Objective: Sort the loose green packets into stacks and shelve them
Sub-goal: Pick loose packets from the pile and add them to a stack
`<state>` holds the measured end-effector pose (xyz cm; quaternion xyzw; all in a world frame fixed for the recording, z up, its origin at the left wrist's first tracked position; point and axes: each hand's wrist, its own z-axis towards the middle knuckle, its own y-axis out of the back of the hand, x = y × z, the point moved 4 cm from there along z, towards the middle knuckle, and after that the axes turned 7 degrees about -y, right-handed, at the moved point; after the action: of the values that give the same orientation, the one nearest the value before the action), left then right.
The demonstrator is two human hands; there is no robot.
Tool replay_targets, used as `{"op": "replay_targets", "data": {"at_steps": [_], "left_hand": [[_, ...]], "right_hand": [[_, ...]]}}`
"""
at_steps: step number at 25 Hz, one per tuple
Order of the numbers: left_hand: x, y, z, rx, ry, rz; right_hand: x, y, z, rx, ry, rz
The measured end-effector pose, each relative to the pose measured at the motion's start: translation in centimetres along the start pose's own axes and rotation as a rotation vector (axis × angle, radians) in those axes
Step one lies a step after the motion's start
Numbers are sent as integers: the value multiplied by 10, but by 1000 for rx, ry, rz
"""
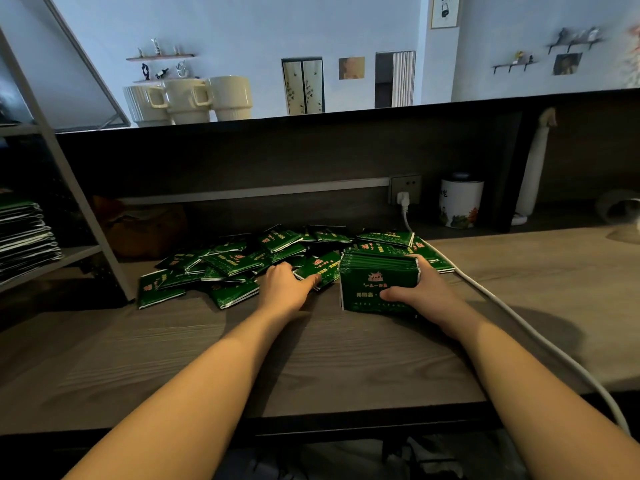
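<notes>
Several loose green packets [228, 263] lie scattered in a heap across the middle of the wooden desk [242, 358]. My right hand [420, 292] grips a thick upright stack of green packets [375, 271], thumb across its front face and fingers round its right side. My left hand [285, 285] reaches into the heap and pinches a single green packet [320, 268] just left of the stack. More stacked packets [24, 233] sit on the metal shelf [69, 254] at the far left.
A white cable [512, 313] runs from a wall socket [404, 190] across the desk's right side to the front edge. A white tin [460, 202] stands at the back right. Three cream mugs [188, 100] sit on the raised ledge behind.
</notes>
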<state>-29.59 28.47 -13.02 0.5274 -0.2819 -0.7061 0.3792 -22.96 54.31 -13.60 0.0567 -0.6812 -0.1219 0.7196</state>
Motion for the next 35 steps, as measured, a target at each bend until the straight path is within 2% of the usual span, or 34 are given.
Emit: {"op": "replay_targets", "data": {"at_steps": [3,6,9,14,16,19,21,23,25,27,32,35], "left_hand": [[-2,-7,4,12,87,133],[-6,-11,8,8,150,90],[-3,-11,8,-48,251,-160],[7,2,-2,-257,301,-680],[13,12,-6,-293,330,-863],[23,20,-7,-164,310,-1164],[27,20,-14,-62,261,-1235],[29,18,-23,-14,156,-1111],[24,15,-28,43,-49,-873],[18,11,-30,72,-184,-697],[15,11,-34,8,-288,-533],[5,5,-37,100,-311,-538]], "right_hand": [[-2,1,3,-8,-4,13],[-3,2,5,0,-3,20],[-4,1,5,9,3,32],[-5,0,8,15,11,51],[-4,0,8,13,10,57],[-2,0,6,-2,23,60],[-1,0,6,5,27,59],[1,0,4,15,29,42],[1,0,3,30,32,4],[0,-1,2,62,29,-41],[3,-3,-2,153,-3,-79],[5,-13,-7,175,45,-89]]}}
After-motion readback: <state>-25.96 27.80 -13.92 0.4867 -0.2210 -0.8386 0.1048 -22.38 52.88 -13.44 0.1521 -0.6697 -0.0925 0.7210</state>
